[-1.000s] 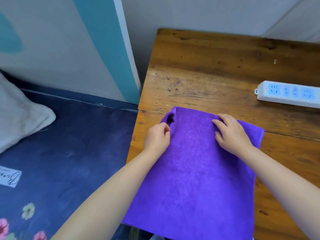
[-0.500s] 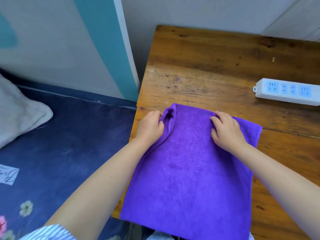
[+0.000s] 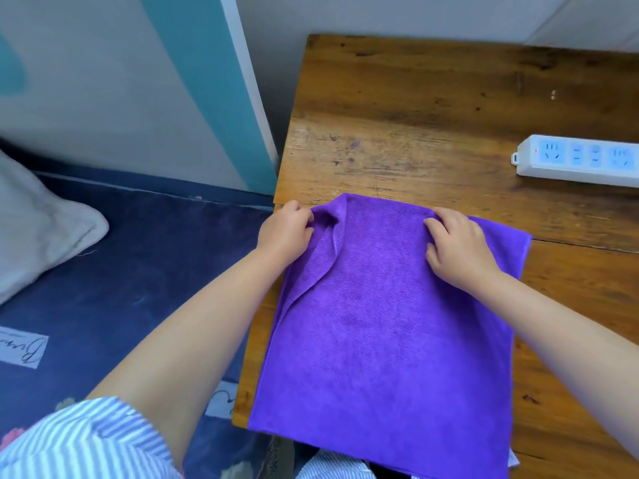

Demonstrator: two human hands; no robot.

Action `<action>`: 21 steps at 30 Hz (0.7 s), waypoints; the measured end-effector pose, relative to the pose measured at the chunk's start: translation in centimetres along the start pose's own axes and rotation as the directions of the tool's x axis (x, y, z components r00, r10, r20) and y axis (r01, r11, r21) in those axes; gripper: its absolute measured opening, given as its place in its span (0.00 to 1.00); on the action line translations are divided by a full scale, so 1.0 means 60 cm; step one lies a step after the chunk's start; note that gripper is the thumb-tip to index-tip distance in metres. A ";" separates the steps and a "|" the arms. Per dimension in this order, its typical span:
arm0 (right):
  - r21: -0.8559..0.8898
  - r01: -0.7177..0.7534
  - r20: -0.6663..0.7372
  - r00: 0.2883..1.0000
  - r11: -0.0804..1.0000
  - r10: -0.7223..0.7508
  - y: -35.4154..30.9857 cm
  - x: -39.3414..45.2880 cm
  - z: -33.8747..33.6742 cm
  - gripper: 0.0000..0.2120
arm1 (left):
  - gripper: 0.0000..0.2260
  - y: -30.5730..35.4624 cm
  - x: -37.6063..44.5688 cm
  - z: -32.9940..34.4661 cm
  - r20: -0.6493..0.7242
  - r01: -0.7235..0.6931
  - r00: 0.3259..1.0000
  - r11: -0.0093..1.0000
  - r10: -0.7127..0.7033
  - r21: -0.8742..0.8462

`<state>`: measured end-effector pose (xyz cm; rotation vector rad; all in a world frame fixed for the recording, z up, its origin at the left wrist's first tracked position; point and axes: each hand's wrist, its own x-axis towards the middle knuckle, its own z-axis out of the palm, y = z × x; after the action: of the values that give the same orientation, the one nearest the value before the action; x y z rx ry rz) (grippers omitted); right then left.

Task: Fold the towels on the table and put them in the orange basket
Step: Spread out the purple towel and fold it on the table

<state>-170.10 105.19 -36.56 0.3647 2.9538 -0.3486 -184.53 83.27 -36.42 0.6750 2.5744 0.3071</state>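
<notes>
A purple towel [image 3: 390,323] is lying spread over the near left part of the wooden surface [image 3: 432,108], its near edge hanging off the front. The person's left hand [image 3: 285,233] is sitting at the towel's far left corner, with the fingers [image 3: 304,216] curled and pinching a loose layer of cloth that is bunching into a ridge there. The right hand [image 3: 456,247] is resting on the far edge nearer the right corner, its fingers bent and gripping the fabric so that it is puckering a little beneath them. A white power strip [image 3: 581,160] is lying on the surface well apart from the towel, toward the right. A striped sleeve [image 3: 86,440] is showing at the lower left, above a dark blue bed cover [image 3: 138,271] with a pale pillow [image 3: 38,229] on it.
</notes>
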 end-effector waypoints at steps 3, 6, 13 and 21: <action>-0.003 -0.003 -0.008 1.000 1.000 0.002 0.002 -0.001 0.002 0.15 | 0.11 0.003 0.011 -0.001 -0.058 0.031 0.998 0.994 -0.025 0.102; -0.003 -0.011 -0.016 1.000 1.000 0.011 0.000 -0.001 0.004 0.16 | 0.13 0.008 0.018 -0.003 -0.073 -0.015 0.997 0.978 0.031 0.210; -0.016 -0.001 -0.041 0.999 1.000 0.000 -0.001 -0.003 0.008 0.15 | 0.09 0.011 0.031 -0.001 -0.108 0.045 0.994 0.979 -0.024 0.197; -0.034 -0.016 -0.036 0.999 0.999 0.015 -0.003 -0.002 0.006 0.17 | 0.10 -0.026 0.043 -0.013 -0.046 0.282 0.936 0.822 -0.349 -0.494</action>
<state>-170.01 104.91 -36.84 0.3935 2.9855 -0.2925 -187.52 83.17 -37.18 0.0393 2.5223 0.8683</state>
